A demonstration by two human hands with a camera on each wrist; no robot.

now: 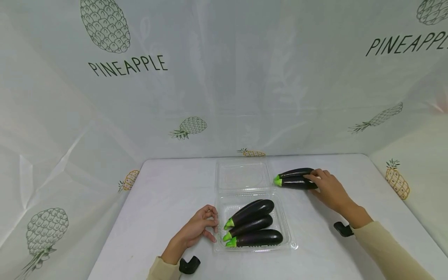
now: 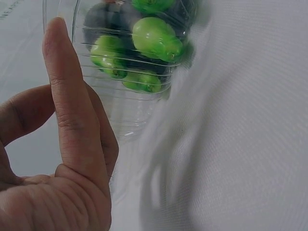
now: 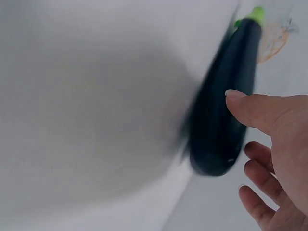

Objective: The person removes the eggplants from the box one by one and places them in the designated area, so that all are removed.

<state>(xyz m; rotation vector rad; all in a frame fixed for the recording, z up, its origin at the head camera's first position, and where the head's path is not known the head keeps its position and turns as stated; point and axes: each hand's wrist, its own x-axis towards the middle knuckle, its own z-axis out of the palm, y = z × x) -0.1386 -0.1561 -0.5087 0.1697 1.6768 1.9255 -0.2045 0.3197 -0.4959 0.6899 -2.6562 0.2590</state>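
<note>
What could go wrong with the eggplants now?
The held eggplant might slip: its skin looks shiny, and the right hand has it toward its rounded end. Three eggplants already fill much of the clear box, so adding more might make a pile that keeps the lid from closing. The left hand is right at the box's side, so a bump might shift it.

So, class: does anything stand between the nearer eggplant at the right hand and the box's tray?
Nothing visible does. Only table lies between the eggplant and the tray; the open lid lies beyond the tray, and the left hand is at the tray's left edge.
</note>
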